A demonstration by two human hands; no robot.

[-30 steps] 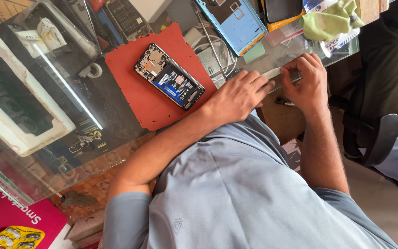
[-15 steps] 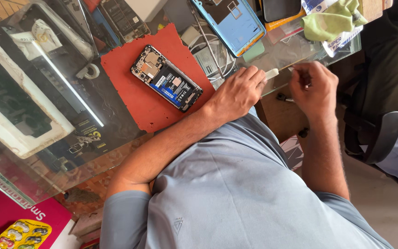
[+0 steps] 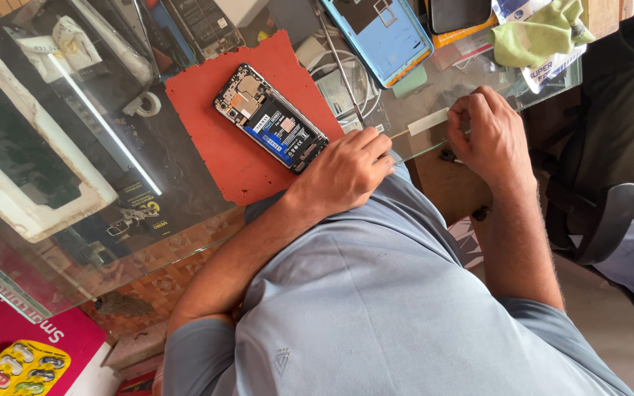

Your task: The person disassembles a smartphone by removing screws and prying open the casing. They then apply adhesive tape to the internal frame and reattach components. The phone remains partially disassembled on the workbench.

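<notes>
Red foam mat (image 3: 214, 139) on the glass tabletop (image 3: 75, 198) carries the opened phone (image 3: 270, 119), its long axis slanting from upper left down to the left hand (image 3: 346, 170), which rests curled at its lower end (touching, as far as I can tell). The right hand (image 3: 487, 136) sits well apart to the right, pinched on a thin tool (image 3: 471, 133).

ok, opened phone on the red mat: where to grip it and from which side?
Probably by the two long edges of the opened phone, pinched mid-body from above. It lies flat and diagonal on the red mat with its internals facing up, so avoid the top face. The left hand sits at its lower end, so come from the clear upper-left end.
</notes>
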